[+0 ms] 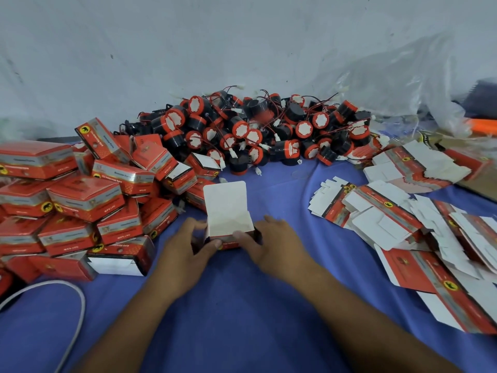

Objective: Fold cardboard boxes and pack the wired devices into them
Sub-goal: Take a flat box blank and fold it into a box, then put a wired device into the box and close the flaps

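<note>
Standing on the blue cloth (242, 319) in the middle of the view, an open box (228, 227) of red and white cardboard is gripped from both sides. Its white lid flap (224, 196) is raised upright at the far edge, and the white inside is shown; whether anything lies in it cannot be told. The left hand (188, 242) is curled round the box's left side, with the thumb laid on the near red face. The right hand (271, 242) is curled round the right side, with the thumb pressed at the near rim. Behind the box, against the pale wall (188, 49), a heap of wired devices (255, 130) is piled: black bodies, red caps, thin red and black leads with white plugs. To the left, folded boxes (80, 197) are stacked in a loose mound, touching the heap's edge. To the right, flat box blanks (390, 216) are spread out, overlapping one another. A white cable (82, 305) is looped at the lower left, and a clear plastic bag (403, 76) is crumpled at the upper right.
</note>
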